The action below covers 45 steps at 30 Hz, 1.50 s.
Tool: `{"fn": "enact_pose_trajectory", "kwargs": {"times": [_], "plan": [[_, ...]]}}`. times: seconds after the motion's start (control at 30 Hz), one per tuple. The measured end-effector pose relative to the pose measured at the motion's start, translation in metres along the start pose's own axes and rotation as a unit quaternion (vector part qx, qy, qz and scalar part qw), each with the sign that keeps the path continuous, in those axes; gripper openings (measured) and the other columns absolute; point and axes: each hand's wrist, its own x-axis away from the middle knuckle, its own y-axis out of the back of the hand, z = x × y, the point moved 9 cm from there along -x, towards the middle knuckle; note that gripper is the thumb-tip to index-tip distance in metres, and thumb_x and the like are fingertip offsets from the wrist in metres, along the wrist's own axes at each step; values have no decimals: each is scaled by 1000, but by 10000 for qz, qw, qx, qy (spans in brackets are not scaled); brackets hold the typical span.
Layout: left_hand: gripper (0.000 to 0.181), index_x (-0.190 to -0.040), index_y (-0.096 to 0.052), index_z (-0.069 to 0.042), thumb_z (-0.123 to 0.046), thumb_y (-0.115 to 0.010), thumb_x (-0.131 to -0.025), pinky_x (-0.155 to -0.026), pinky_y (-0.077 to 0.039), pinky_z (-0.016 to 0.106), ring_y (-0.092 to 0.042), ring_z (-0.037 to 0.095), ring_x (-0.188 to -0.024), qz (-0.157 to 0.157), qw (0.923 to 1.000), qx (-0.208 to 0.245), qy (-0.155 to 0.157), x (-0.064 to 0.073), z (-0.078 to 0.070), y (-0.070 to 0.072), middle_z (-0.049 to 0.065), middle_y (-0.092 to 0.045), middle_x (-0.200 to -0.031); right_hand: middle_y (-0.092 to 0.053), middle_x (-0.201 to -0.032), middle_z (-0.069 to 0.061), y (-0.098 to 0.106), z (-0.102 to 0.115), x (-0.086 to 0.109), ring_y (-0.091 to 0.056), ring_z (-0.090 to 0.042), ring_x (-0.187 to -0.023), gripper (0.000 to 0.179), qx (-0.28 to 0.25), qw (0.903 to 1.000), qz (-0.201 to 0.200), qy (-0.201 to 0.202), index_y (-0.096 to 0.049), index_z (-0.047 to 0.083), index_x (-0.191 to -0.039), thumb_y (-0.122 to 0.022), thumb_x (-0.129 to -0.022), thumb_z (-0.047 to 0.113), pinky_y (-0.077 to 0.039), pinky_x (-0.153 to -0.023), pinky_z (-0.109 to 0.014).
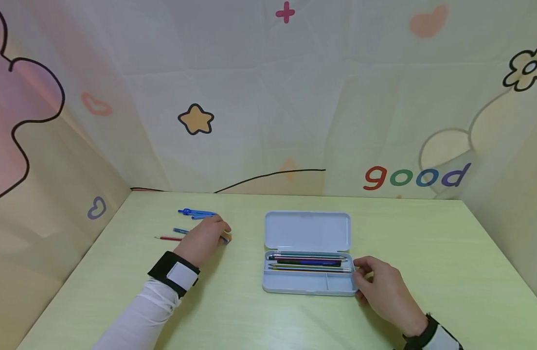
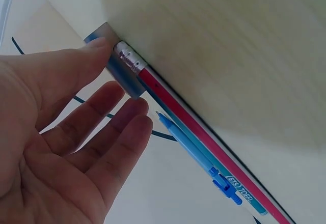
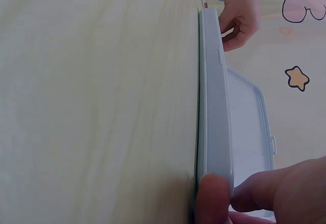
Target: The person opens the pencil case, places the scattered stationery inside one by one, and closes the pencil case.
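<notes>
My left hand [image 1: 204,241] pinches a small blue and grey block [image 2: 130,76], perhaps an eraser, between thumb and fingertips at the left of the table. Close beside it lie a red pencil [image 2: 183,112] with a metal-banded end, a teal pen-like stick [image 2: 254,202] with white lettering, and a blue compass [image 1: 194,212]. The hand partly covers these in the head view. A pale blue pencil case [image 1: 295,287] lies with its lid back, several pencils [image 1: 310,262] in its upper compartment. My right hand [image 1: 384,289] grips the case's right end, thumb and fingers at its rim.
The pale table [image 1: 233,316] meets a printed cloth backdrop [image 1: 259,97] along its far edge. More cloth [image 1: 62,233] borders the left side. The case's lid [image 1: 308,229] leans back behind the tray. A short divider [image 1: 327,281] splits the front compartment.
</notes>
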Motion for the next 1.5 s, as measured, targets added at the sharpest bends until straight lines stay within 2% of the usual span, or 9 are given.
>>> {"fn": "enact_pose_trajectory", "kwargs": {"times": [0.23,0.6,0.83,1.03,1.27,1.5], "plan": [[19,-103,-78,-1,8,-82,-87,-89,-60,37,-69,26,-101,-28,9999,11,-120,-1,-1,-1,8,-69,-101,-63,-97,-9,0,1,-1,-63,-19,-63,32,15,10000,-11,27,-62,-7,-132,-63,-103,6,-55,-55,-28],[17,-105,-77,-2,6,-79,-91,-92,-59,38,-68,26,-103,42,10000,-4,6,-1,-2,-4,8,-68,-103,-63,-95,-9,0,1,1,-63,-19,-63,31,-10,10000,-20,57,-63,-7,-131,-62,-102,4,-55,-55,-28],[16,-103,-76,-2,6,-80,-90,-89,-59,36,-68,26,-99,-134,9997,-19,-180,0,-9,2,8,-67,-100,-63,-96,-9,0,1,0,-63,-19,-63,32,-49,10000,-12,60,-62,-8,-131,-62,-102,4,-56,-56,-28],[14,-104,-76,-4,1,-81,-92,-90,-58,36,-67,26,-100,-234,9996,-68,-172,-2,-11,3,7,-67,-101,-63,-96,-9,0,1,1,-63,-19,-64,31,-45,10000,-9,32,-62,-7,-131,-62,-102,4,-56,-56,-28],[13,-105,-78,-6,-1,-81,-93,-91,-58,37,-65,26,-100,-290,9994,-102,-159,-2,-22,8,6,-68,-103,-63,-97,-10,0,2,1,-63,-19,-63,32,1,10000,-26,-2,-63,-7,-131,-63,-102,4,-56,-56,-28],[15,-104,-77,-6,-2,-83,-91,-87,-58,36,-61,26,-94,-482,9979,-167,-399,2,-39,16,6,-68,-101,-63,-97,-10,0,2,1,-63,-19,-63,32,14,10000,-32,-3,-62,-7,-131,-63,-102,4,-56,-56,-28]]}}
